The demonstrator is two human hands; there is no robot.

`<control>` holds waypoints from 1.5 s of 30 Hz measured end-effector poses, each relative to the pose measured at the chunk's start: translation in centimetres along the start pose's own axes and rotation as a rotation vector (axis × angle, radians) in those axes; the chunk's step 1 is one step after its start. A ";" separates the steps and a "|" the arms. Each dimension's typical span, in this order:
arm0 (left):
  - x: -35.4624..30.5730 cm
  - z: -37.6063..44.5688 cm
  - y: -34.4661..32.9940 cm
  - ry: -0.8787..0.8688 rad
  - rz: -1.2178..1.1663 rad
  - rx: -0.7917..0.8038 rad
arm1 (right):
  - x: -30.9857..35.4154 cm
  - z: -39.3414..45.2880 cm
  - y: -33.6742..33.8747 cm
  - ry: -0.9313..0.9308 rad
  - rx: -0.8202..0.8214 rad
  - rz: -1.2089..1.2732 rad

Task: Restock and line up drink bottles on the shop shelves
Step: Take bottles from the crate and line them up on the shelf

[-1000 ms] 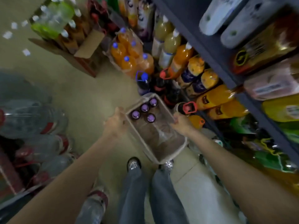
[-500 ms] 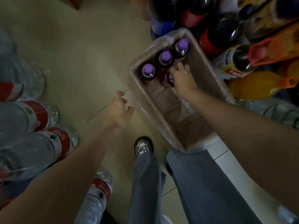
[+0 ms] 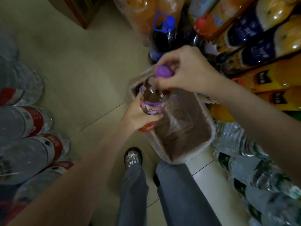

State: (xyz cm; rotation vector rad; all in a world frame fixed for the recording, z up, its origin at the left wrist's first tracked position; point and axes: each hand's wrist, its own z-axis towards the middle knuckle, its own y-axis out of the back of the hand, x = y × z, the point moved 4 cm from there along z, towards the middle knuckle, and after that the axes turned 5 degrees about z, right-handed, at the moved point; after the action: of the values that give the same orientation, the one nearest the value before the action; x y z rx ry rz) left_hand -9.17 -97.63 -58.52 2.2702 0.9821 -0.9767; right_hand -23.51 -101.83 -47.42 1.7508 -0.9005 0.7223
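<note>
bottle: a drink bottle (image 3: 152, 95) with dark brown liquid and a purple cap (image 3: 163, 71) is held between both hands, above the far end of the carton, its cap tilted towards the shelves.
right hand: the right hand (image 3: 185, 69) is curled over the top of the bottle, the cap being pinched by its fingertips.
left hand: the left hand (image 3: 138, 115) is wrapped round the labelled lower body of the bottle, thumb across the front; an orange-red band of the label is seen just below the hand.
carton: a brown cardboard carton (image 3: 192, 141) wrapped in clear plastic film is set on the floor, just in front of the person's feet; its near part is seen down to the bare cardboard bottom, while its far end is hidden by the bottle and hands.
shelves: large orange-drink bottles (image 3: 267, 43) with dark blue labels are laid in rows at the upper right.
cola: a dark bottle with a blue cap (image 3: 168, 24) and a blue handle is stood on the floor beyond the carton.
water, left: clear bottles with red labels (image 3: 34, 121) are piled at the left edge.
water, right: clear bottles with green labels (image 3: 241, 162) are piled beside the carton at the right.
floor: pale tiles (image 3: 78, 75) are seen between the piles.
person: grey trousers (image 3: 177, 193) and one shoe (image 3: 132, 156) are seen at the bottom.
</note>
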 end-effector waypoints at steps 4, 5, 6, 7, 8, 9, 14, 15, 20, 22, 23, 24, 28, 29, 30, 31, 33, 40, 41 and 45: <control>2.1 -1.1 4.3 0.212 0.033 -0.295 | -4.7 4.7 -3.7 -0.217 -0.137 0.398; 3.1 -1.5 5.4 0.269 -0.016 -0.331 | -6.6 5.6 -5.3 -0.252 -0.143 0.249; 4.0 -1.9 6.3 0.306 -0.070 -0.350 | -8.7 6.5 -7.2 -0.265 -0.108 0.079; 4.7 -2.3 7.0 0.330 -0.110 -0.359 | -10.7 7.1 -9.3 -0.272 -0.024 -0.078; 5.4 -2.6 7.6 0.343 -0.127 -0.361 | -12.3 7.6 -11.6 -0.277 0.085 -0.194; 5.9 -2.8 8.1 0.353 -0.132 -0.367 | -13.7 7.8 -13.8 -0.274 0.175 -0.303; 7.8 -2.8 8.5 0.389 -0.062 -0.311 | -14.6 7.5 -17.6 -0.259 0.108 -0.612; 8.0 -2.7 8.3 0.389 -0.036 -0.286 | -14.7 7.1 -17.5 -0.254 0.092 -0.627; 7.1 -3.4 6.7 0.418 -0.006 -0.230 | -14.7 3.5 -15.0 -0.311 0.102 -0.523; 5.6 -4.2 5.6 0.428 -0.055 -0.249 | -12.9 2.5 -11.4 -0.329 0.103 -0.466; 4.5 -4.7 4.9 0.429 -0.087 -0.252 | -11.5 2.2 -9.2 -0.326 0.102 -0.446; 3.0 -5.4 4.3 0.422 -0.108 -0.246 | -9.9 1.8 -6.8 -0.322 0.104 -0.416; -5.9 -7.9 3.1 0.320 -0.136 -0.159 | -0.8 -0.1 3.2 -0.242 0.109 -0.336; -8.8 -8.6 3.3 0.271 -0.115 -0.140 | 2.0 -0.8 5.9 -0.213 0.106 -0.355; -12.1 -9.4 3.7 0.209 -0.081 -0.130 | 5.0 -1.6 8.7 -0.182 0.103 -0.383; -15.5 -10.3 4.2 0.133 -0.048 -0.125 | 8.1 -2.5 11.6 -0.155 0.097 -0.416; -22.8 -12.4 5.3 -0.020 0.001 -0.107 | 14.9 -5.1 17.8 -0.129 0.060 -0.479; -46.9 -25.0 6.9 -0.508 0.168 -0.012 | 37.1 -21.7 36.0 -0.082 -0.219 -0.435; -49.7 -26.8 6.6 -0.563 0.186 0.006 | 39.2 -24.8 37.7 -0.055 -0.303 -0.365; -59.6 -33.7 3.6 -0.785 0.274 0.027 | 44.4 -36.4 42.6 0.133 -0.753 -0.035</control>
State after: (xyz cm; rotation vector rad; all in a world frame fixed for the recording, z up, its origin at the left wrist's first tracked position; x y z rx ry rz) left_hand -21.39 -103.22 8.67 1.7099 0.3097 -1.5621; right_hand -37.13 -87.77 21.32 1.0349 -0.8941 0.3893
